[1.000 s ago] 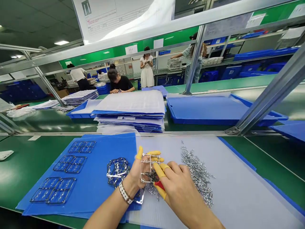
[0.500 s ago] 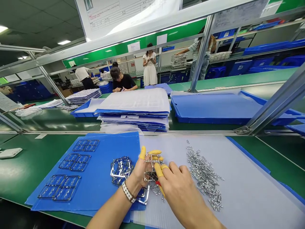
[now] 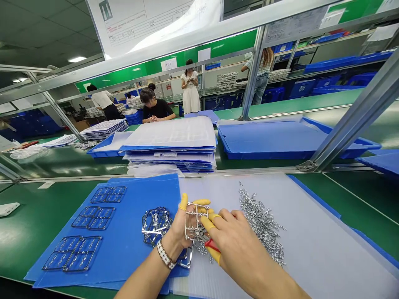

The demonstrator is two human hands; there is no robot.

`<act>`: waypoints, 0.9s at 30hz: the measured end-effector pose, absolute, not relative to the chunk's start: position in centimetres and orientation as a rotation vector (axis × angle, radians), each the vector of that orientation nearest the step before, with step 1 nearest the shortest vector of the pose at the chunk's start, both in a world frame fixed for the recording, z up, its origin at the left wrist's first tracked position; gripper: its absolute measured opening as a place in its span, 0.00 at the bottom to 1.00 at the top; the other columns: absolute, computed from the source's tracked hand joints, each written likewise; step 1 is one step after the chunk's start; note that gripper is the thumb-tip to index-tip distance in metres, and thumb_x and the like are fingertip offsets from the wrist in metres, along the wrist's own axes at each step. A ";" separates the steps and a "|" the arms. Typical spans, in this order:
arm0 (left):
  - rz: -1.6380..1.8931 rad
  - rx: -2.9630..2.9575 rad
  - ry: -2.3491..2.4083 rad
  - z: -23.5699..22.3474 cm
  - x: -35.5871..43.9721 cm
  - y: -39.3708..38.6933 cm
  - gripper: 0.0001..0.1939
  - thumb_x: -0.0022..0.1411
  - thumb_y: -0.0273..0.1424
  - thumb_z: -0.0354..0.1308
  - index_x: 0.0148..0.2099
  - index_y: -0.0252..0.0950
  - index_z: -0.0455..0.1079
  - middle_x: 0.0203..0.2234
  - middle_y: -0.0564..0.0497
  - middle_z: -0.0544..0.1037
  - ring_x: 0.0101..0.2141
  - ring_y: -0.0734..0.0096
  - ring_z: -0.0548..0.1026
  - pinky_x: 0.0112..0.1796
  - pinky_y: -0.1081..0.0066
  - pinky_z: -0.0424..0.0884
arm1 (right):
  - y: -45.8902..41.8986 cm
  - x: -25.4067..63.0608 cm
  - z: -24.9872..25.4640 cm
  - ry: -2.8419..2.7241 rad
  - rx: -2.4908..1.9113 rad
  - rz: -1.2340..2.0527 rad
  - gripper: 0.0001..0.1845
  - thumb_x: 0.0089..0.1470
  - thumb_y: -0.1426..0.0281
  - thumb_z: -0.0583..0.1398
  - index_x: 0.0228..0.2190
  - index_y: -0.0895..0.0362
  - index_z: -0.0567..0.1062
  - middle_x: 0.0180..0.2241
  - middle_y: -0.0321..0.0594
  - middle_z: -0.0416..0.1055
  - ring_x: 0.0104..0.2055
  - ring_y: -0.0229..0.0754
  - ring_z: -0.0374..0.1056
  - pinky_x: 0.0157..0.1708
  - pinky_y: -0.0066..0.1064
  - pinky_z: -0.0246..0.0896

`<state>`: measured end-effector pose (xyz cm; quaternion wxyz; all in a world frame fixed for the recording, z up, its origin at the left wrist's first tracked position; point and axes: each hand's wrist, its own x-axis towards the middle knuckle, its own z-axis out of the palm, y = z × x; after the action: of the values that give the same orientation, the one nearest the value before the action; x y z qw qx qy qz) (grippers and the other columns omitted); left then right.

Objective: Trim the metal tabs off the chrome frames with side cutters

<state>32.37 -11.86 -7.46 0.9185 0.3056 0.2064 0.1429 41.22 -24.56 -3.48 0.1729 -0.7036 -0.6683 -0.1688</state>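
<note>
My left hand (image 3: 178,227), with yellow finger cots, holds up a small silver metal frame (image 3: 197,213) with twisted bars across it. My right hand (image 3: 235,241), also in yellow finger cots, grips red-handled pliers (image 3: 212,245). Their metal head lies against the lower part of the frame; whether the jaws bite on a piece cannot be made out. Left of my left hand lies a heap of similar frames (image 3: 156,224). Beyond my right hand spreads a pile of small twisted silver pieces (image 3: 263,226), and more loose pieces (image 3: 203,248) lie below the frame.
Three dark double frames, among them the nearest one (image 3: 72,253), lie in a column on a blue sheet (image 3: 124,245). A translucent sheet (image 3: 314,236) covers the right side. Behind stand stacked sheets (image 3: 170,133), a blue tray (image 3: 268,139) and a slanted metal post (image 3: 352,108). Several people are farther back.
The pliers' metal head and more of the red handle have come into sight at the frame's lower part. My right hand has turned slightly. The whole view has shifted a little.
</note>
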 end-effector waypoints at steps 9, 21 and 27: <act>0.221 0.656 0.472 -8.4 32.8 -12.5 0.32 0.58 0.54 0.47 0.47 0.30 0.70 0.28 0.43 0.77 0.26 0.65 0.75 0.27 0.68 0.70 | -23.7 42.2 -3.3 -1.811 -2.152 -0.542 0.06 0.47 0.71 0.63 0.29 0.55 0.70 0.27 0.36 0.69 0.31 0.41 0.61 0.31 0.35 0.44; 0.243 0.664 0.503 -9.7 32.8 -12.2 0.31 0.58 0.54 0.47 0.45 0.31 0.70 0.27 0.44 0.77 0.25 0.65 0.75 0.26 0.69 0.71 | -23.8 42.0 -3.2 -1.848 -2.160 -0.543 0.07 0.45 0.73 0.63 0.27 0.55 0.69 0.25 0.36 0.69 0.30 0.42 0.61 0.30 0.35 0.42; 0.249 0.673 0.549 -9.1 32.8 -12.3 0.29 0.58 0.54 0.48 0.43 0.31 0.70 0.27 0.45 0.77 0.26 0.64 0.76 0.27 0.67 0.71 | -23.7 41.8 -3.1 -1.878 -2.171 -0.583 0.08 0.41 0.78 0.62 0.24 0.55 0.69 0.24 0.36 0.69 0.30 0.43 0.61 0.29 0.35 0.41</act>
<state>32.78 -12.32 -9.14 0.8996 0.3253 0.2654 0.1202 41.78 -23.74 -3.07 0.1058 -0.7370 -0.6375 -0.1978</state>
